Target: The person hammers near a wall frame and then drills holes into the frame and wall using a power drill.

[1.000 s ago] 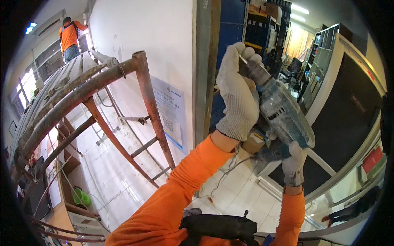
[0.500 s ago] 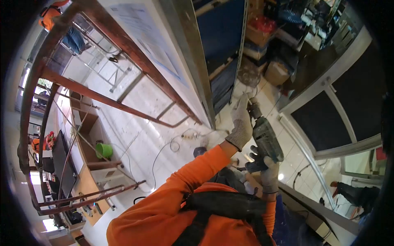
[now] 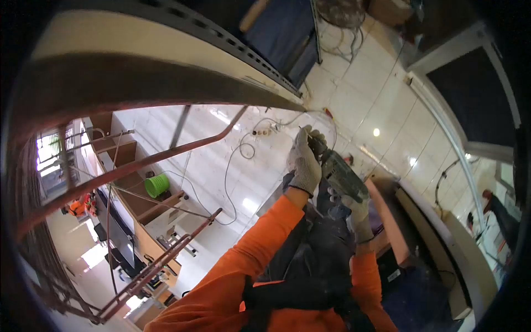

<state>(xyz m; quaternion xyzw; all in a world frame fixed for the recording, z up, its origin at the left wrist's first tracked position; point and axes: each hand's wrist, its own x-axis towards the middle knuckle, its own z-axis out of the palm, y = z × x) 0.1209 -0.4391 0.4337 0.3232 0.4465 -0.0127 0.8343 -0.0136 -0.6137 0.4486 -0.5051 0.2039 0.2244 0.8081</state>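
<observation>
A dark green power drill is held in front of my body, its front end pointing up and left in the view. My left hand, in a grey knit glove, is closed around the drill's front end near the chuck. The other end of the drill is gripped by my right hand, also gloved, closed at the handle. Fingers of both hands are partly hidden by the tool. Whether a bit is fitted, I cannot tell.
A rusty metal frame stands close on the left. Thin cable loops over the white tiled floor. Beyond are a green bucket and wooden desk. A curved wooden panel is at right, near another person's leg.
My view has tilted down and shifted. Both hands and the drill now appear lower and further left in the view, still together. The rusty frame looms nearer.
</observation>
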